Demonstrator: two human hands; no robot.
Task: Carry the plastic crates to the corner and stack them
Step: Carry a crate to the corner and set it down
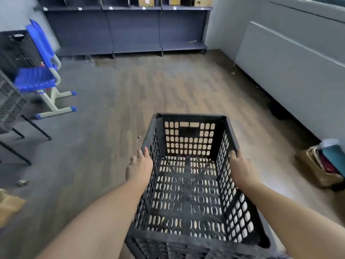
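A black perforated plastic crate fills the lower centre of the frame, held up off the wooden floor with its open top toward the camera and nothing inside it. The left hand sits on the crate's left wall, fingers curled over the top rim and gripping it; the right hand does the same on the right wall, fingers wrapped over that rim, so the crate hangs between the two outstretched forearms. By the look of it the task is in its carrying stage: this crate is lifted but not yet set down anywhere. The corner that seems the likely goal lies at the upper right of the frame, where the dark shelving unit meets the grey wall, and the floor there shows no crate, so no stack appears to have been started in that spot. At the left edge of the frame, behind a blue chair, dark crate-like shapes stand blurred; they may be more crates waiting to be moved, though that cannot be told for certain. What is left, judging from this, is walking the crate across the open floor, putting it down in the corner, then fetching and stacking the others on top.
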